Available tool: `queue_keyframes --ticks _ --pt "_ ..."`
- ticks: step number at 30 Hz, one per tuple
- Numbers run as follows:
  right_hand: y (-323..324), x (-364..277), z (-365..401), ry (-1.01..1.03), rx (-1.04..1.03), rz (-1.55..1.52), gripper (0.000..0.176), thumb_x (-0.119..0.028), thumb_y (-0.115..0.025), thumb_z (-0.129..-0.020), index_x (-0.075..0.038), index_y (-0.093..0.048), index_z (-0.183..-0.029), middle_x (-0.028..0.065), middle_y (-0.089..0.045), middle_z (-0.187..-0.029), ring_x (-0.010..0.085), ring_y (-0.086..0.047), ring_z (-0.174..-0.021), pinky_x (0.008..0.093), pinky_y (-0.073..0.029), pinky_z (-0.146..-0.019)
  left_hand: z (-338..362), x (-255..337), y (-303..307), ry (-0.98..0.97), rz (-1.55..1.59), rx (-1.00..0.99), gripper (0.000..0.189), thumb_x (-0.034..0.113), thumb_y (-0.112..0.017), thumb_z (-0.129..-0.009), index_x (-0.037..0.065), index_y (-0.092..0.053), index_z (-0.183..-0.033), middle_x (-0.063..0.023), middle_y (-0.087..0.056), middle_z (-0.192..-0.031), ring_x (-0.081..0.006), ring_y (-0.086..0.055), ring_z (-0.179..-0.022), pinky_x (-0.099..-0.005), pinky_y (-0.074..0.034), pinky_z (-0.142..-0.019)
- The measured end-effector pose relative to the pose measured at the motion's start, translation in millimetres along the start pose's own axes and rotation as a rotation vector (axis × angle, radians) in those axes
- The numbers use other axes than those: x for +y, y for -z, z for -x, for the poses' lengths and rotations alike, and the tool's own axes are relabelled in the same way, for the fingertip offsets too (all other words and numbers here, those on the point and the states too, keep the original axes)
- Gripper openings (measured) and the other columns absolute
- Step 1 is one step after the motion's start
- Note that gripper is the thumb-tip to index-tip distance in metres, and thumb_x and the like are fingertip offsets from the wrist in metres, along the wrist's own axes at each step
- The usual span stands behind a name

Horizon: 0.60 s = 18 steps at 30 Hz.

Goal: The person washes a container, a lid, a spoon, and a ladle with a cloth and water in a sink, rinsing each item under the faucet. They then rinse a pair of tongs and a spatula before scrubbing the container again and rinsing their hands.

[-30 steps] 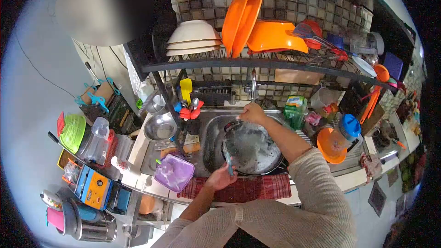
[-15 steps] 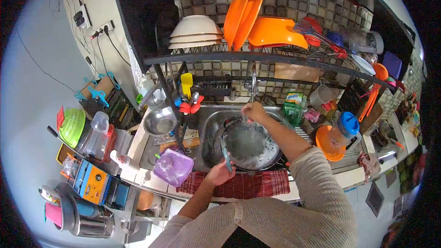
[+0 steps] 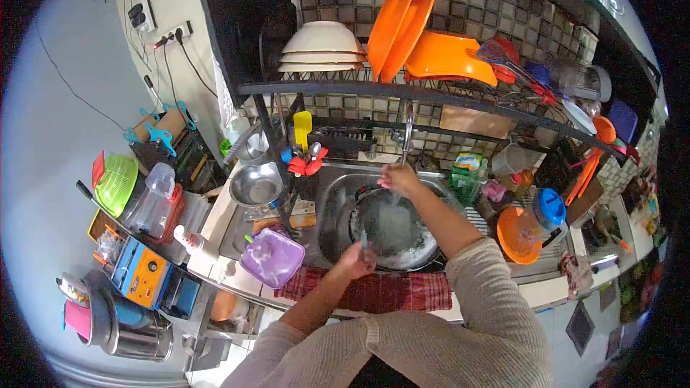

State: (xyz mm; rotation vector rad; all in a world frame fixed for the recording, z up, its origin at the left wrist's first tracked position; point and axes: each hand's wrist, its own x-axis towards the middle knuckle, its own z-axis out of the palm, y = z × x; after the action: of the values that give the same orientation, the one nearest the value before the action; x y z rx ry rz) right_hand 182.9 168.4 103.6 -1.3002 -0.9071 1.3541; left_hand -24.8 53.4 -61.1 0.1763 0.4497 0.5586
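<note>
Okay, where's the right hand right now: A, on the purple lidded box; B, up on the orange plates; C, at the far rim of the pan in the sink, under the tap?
C: the right hand is at the far rim of the pan, in the sink, just below the tap.

A dark, wet, glossy metal pan (image 3: 394, 230) sits in a shiny steel sink (image 3: 332, 205), beside woven red cloth (image 3: 374, 292).

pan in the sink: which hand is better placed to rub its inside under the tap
Probably the right: the right hand sits at the far rim of the pan just below the tap, while the left hand grips the handle at the near edge, steadying it.
</note>
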Motion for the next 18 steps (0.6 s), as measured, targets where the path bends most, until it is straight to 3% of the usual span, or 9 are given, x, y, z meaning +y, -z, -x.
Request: queue_keyframes --ticks 2,5,7,8,10,11,13,14,18 --pt "-3.4 8.2 2.7 0.037 0.0 -0.157 0.028 -0.031 -0.064 -0.08 -0.007 -0.054 -0.07 0.0067 -0.057 -0.059 0.0179 -0.058 -0.053 0.0257 -0.045 -0.048 -22.3 6.8 -12.3 -0.021 -0.051 -0.008 0.022 0.033 -0.05 -0.089 0.013 -0.051 -0.096 -0.0017 -0.05 -0.073 -0.0158 -0.047 -0.06 -0.0399 -0.047 -0.069" --pt "-0.4 13.7 4.8 0.194 0.058 0.017 0.022 -0.019 -0.07 -0.076 -0.005 -0.054 -0.07 0.0052 -0.05 -0.058 0.0164 -0.053 -0.052 0.0303 -0.043 -0.047 -50.7 24.1 -56.1 -0.114 -0.136 0.21 0.019 0.032 -0.049 -0.09 0.013 -0.049 -0.091 -0.0029 -0.051 -0.075 -0.0163 -0.049 -0.061 -0.0394 -0.048 -0.061" --pt "3.2 28.3 -5.7 0.56 0.427 0.666 0.022 -0.016 -0.071 -0.073 -0.004 -0.054 -0.082 0.0065 -0.054 -0.068 0.0136 -0.053 -0.055 0.0303 -0.044 -0.05 -60.5 31.1 -83.0 -0.337 -0.233 0.222 0.018 0.028 -0.049 -0.09 0.013 -0.049 -0.098 -0.0046 -0.055 -0.084 -0.0173 -0.055 -0.069 -0.0376 -0.049 -0.061" --pt "7.7 40.0 -19.2 0.556 0.426 0.67 0.022 -0.016 -0.071 -0.073 -0.004 -0.054 -0.082 0.0065 -0.054 -0.068 0.0136 -0.053 -0.055 0.0303 -0.044 -0.05 -63.3 36.1 -94.6 -0.335 -0.228 0.222 0.018 0.028 -0.049 -0.09 0.013 -0.049 -0.098 -0.0046 -0.055 -0.084 -0.0173 -0.055 -0.069 -0.0376 -0.049 -0.061" --pt "18.0 63.6 -45.3 1.073 0.724 0.597 0.019 -0.019 -0.062 -0.082 -0.005 -0.056 -0.093 0.0072 -0.062 -0.071 0.0188 -0.057 -0.059 0.031 -0.043 -0.052 -69.5 45.9 -113.0 -0.373 -0.494 0.077 0.016 0.021 -0.049 -0.089 0.011 -0.053 -0.1 -0.0038 -0.057 -0.091 -0.0179 -0.058 -0.079 -0.0341 -0.049 -0.064" --pt "16.7 60.8 -34.8 1.071 0.726 0.6 0.019 -0.019 -0.062 -0.082 -0.005 -0.056 -0.093 0.0072 -0.062 -0.071 0.0188 -0.057 -0.059 0.031 -0.043 -0.052 -76.3 47.0 -118.5 -0.37 -0.493 0.076 0.016 0.021 -0.049 -0.089 0.011 -0.053 -0.1 -0.0038 -0.057 -0.091 -0.0179 -0.058 -0.079 -0.0341 -0.049 -0.064" --pt "9.4 46.0 -2.3 0.477 0.179 -0.018 0.024 -0.026 -0.058 -0.085 -0.004 -0.054 -0.094 0.0082 -0.06 -0.068 0.0195 -0.057 -0.06 0.0328 -0.045 -0.055 -96.4 46.3 -130.0 -0.587 -0.901 -0.007 0.026 0.018 -0.048 -0.087 0.006 -0.051 -0.11 -0.0051 -0.057 -0.103 -0.0168 -0.056 -0.092 -0.032 -0.046 -0.077" --pt "11.9 38.7 1.5 0.473 0.178 0.257 0.026 -0.028 -0.052 -0.089 -0.003 -0.054 -0.094 0.0089 -0.059 -0.07 0.0187 -0.056 -0.058 0.0314 -0.045 -0.056 -107.3 50.9 -133.9 -0.534 -0.912 0.034 0.034 0.019 -0.048 -0.086 0.003 -0.049 -0.116 -0.0045 -0.055 -0.11 -0.0179 -0.053 -0.099 -0.0304 -0.041 -0.086" --pt "26.8 31.7 7.4 0.533 0.299 0.575 0.03 -0.029 -0.048 -0.089 0.0 -0.055 -0.091 0.0156 -0.059 -0.077 0.0276 -0.058 -0.072 0.0346 -0.046 -0.068 -134.9 48.7 -133.5 -0.49 -1.004 0.125 0.036 0.021 -0.048 -0.086 0.004 -0.049 -0.117 -0.0039 -0.056 -0.112 -0.0199 -0.052 -0.102 -0.0321 -0.038 -0.088"
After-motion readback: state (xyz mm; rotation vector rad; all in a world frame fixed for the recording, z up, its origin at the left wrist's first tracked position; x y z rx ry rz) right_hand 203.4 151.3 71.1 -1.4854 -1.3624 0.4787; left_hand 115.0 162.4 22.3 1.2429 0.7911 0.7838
